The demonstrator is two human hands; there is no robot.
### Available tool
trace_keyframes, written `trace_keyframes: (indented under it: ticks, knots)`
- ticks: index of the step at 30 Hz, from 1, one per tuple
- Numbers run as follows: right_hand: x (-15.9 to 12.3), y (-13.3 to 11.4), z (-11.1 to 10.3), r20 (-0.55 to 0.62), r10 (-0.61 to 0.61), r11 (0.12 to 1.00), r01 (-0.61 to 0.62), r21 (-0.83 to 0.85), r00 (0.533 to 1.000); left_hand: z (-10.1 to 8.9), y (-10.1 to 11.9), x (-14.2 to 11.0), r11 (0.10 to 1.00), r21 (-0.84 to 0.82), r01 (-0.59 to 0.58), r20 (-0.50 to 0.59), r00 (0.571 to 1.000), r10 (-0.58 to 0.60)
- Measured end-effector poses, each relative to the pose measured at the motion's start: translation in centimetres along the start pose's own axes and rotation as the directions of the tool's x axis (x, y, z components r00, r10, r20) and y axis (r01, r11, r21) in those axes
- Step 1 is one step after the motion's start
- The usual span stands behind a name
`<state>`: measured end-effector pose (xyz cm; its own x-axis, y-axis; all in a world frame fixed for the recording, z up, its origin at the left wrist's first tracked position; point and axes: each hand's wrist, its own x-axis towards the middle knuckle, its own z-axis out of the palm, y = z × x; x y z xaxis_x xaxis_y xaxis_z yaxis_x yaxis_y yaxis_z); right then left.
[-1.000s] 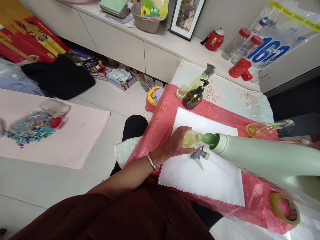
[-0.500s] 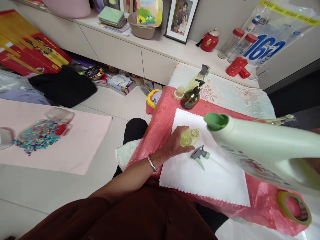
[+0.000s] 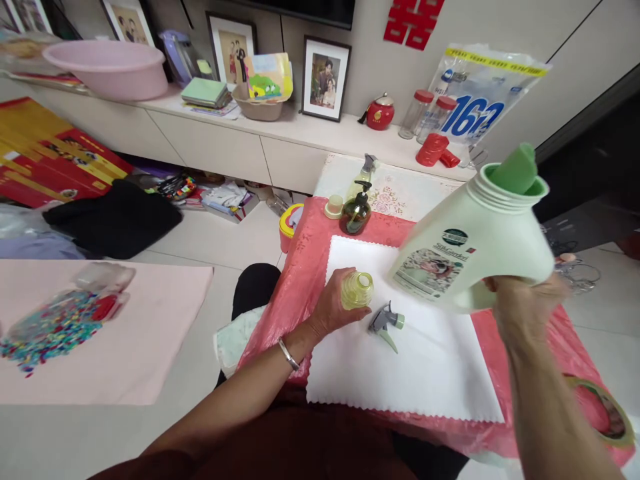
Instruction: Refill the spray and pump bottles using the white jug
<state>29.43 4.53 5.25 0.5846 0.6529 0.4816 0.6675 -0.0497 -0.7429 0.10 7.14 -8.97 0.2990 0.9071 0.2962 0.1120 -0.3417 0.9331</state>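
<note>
My left hand (image 3: 336, 299) is wrapped round a small yellowish clear spray bottle (image 3: 357, 291) with its top off, held over the white cloth (image 3: 425, 373). A grey and green spray trigger head (image 3: 386, 325) lies on the cloth just right of it. On the right, my right hand (image 3: 530, 297) grips the handle of a large pale green detergent jug (image 3: 465, 233). The jug is uncapped, nearly upright with a slight tilt, and its green spout points up. Behind the cloth stand a dark green pump bottle (image 3: 355, 215), a pale cap (image 3: 334, 206) and another spray bottle (image 3: 364, 175).
A red plastic cover (image 3: 280, 313) lies under the cloth. A tape roll (image 3: 600, 410) sits at the near right corner. Left, a pink mat (image 3: 165, 333) bears spilled coloured pieces. A low white cabinet (image 3: 215, 143) with frames and jars runs along the back.
The jug has swung from lying almost level, mouth towards the small bottle, to nearly upright. My right hand and forearm have come into clear view. The camera view has shifted.
</note>
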Motion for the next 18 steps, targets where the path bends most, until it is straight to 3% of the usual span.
trace_keyframes:
  ticks: [5, 10, 14, 18]
  knots:
    - [-1.4, 4.2, 3.6, -0.009, 0.093, 0.990, -0.092, 0.105, 0.996, -0.1, 0.5, -0.1, 1.000, -0.012, 0.022, 0.002, 1.000, -0.022]
    - [-1.9, 5.6, 4.9, 0.070, 0.144, 0.984, -0.150, 0.092, 0.987, 0.1, 0.2, 0.0, 0.999, 0.002, 0.032, -0.014, 0.999, -0.032]
    - [-1.7, 5.7, 3.6, 0.183, 0.162, 0.985, -0.168, 0.021, 0.970, 0.2, 0.1, 0.0, 1.000, 0.019, 0.015, -0.024, 1.000, -0.014]
    - [-2.8, 5.8, 0.2, 0.321, 0.182, 0.977, -0.133, -0.169, 0.929, 0.2, 0.2, 0.0, 0.999, 0.038, 0.021, -0.031, 0.999, -0.020]
